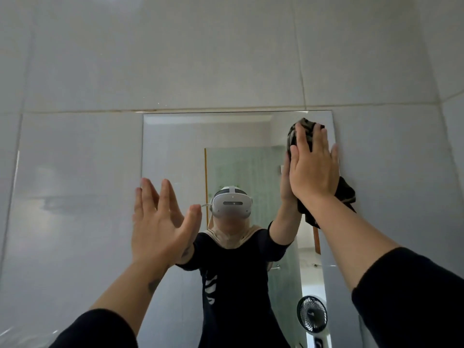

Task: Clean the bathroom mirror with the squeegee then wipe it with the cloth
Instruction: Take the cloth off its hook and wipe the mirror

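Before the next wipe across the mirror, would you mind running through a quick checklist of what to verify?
1. Cloth under the right hand, flat against the glass: ok.
2. Start position at the mirror's top right corner: ok.
3. Left hand open, holding nothing, clear of the wiping path: ok.
4. Squeegee put away: cannot tell, none in view.
5. Glass free of streaks: cannot tell, reflections hide fine marks.
6. Loose cloth end hanging below the right hand, over the mirror's edge: not ok, gather it.
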{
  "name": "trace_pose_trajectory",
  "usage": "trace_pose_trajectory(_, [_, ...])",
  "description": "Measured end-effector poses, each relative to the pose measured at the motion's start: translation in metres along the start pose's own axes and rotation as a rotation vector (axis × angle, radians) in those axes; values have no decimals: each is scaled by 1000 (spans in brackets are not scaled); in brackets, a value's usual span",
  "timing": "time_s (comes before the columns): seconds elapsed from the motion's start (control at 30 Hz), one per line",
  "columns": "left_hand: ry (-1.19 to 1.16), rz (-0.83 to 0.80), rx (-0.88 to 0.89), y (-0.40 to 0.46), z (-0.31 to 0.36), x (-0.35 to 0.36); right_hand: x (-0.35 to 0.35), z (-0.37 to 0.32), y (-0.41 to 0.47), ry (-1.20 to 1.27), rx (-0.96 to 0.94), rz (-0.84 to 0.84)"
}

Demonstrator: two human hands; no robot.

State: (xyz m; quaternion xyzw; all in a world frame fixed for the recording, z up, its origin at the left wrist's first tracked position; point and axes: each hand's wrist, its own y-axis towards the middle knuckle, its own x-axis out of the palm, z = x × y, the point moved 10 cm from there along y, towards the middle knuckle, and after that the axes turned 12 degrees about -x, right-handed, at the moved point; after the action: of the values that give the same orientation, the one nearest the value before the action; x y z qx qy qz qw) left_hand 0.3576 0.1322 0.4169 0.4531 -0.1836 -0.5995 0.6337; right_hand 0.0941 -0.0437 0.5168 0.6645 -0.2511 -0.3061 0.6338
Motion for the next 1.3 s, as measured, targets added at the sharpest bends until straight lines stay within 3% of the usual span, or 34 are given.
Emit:
trace_pose_trajectory(0.2, [-146, -137, -16, 3, -5, -6, 17, -115, 6, 53, -222, -75])
trace_pose_trajectory(0.4, [-513, -183, -12, 8, -8, -37, 31, -228, 0, 116, -424, -161])
trace_pose_trajectory(0.63, [-514, -237, -120, -11, -46, -36, 39, -291, -41, 72, -669, -238])
trace_pose_trajectory(0.77, [-382, -288, -83, -37, -46, -17, 40, -275, -66, 81, -686, -223])
trace_pose_trajectory(1.0, [-178, -381, -78, -53, -48, 4, 34, -170, -55, 57, -416, -186])
trace_pose_trajectory(1.3, [-95, -295, -102, -53, -51, 13, 18, -49, -57, -9, -145, -148])
